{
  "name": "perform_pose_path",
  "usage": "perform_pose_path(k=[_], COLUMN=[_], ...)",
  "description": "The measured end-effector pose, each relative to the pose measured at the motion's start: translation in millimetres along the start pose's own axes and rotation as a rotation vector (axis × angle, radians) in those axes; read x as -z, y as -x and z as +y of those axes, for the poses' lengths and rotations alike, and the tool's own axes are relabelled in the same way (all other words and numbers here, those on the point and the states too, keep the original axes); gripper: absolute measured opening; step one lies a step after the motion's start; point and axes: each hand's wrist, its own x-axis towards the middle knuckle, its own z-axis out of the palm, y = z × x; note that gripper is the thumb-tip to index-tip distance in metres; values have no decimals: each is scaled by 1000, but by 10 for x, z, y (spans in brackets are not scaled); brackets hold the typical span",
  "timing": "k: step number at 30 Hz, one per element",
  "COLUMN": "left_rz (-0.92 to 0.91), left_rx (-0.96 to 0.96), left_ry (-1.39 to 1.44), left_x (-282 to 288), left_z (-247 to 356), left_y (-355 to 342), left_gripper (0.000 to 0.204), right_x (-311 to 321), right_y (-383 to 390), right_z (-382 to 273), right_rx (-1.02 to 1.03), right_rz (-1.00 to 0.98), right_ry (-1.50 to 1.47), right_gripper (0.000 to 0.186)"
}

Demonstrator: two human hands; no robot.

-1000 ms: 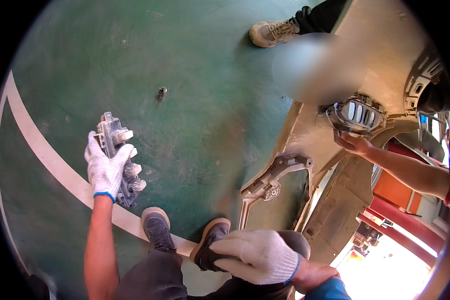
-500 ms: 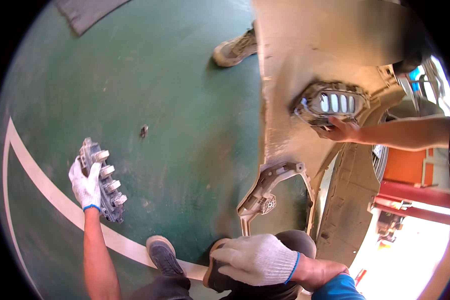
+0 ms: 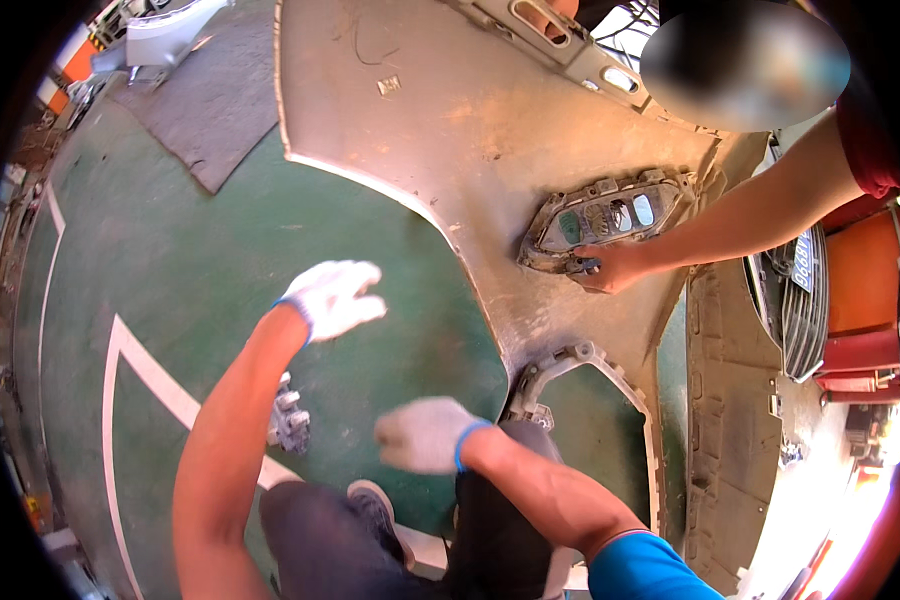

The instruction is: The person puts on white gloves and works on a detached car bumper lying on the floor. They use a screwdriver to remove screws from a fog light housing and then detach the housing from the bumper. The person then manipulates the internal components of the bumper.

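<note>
Head view: we look down on one small, lumpy grey part point(image 3: 290, 425) lying on the green floor point(image 3: 220, 250), partly hidden behind our left forearm point(image 3: 225, 430); pale, blocky knobs stick out along its visible side. Both our hands wear white knit gloves with blue cuffs. Our left hand point(image 3: 335, 298) is raised over the floor, half open, fingers parted, holding nothing. Our right hand point(image 3: 425, 435), right of the grey part, is blurred and loosely curled; we cannot tell how far it is open or whether it holds anything. Further right we see one large brown panel point(image 3: 410, 130). Against it is one oblong frame point(image 3: 608, 215) with four slots, green showing through the leftmost. One co-worker's bare hand point(image 3: 610, 268) grips the frame's lower edge. Upper left, one dark grey mat point(image 3: 205, 110) lies on the floor.
</note>
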Motion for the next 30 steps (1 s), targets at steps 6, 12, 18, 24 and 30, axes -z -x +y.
perform_pose_path(k=[6, 12, 18, 24, 30], left_rz=[-136, -67, 76, 259, -483], left_rx=[102, 92, 152, -568, -778], left_ry=[66, 668, 1353, 979, 1908], left_x=[170, -602, -1422, -2551, -2201], left_z=[569, 179, 178, -174, 23], left_y=[-462, -835, -1704, -2528, -2610], left_gripper=[70, 69, 48, 44, 34], right_x=[222, 544, 848, 687, 694], right_y=[-277, 333, 811, 399, 302], right_z=[475, 1008, 1492, 1795, 1778], right_rx=[-228, -365, -503, -323, -299], right_rz=[548, 1020, 1145, 1176, 1318], right_ry=[-313, -300, -1342, -1844, -1879], right_gripper=[38, 30, 30, 23, 24])
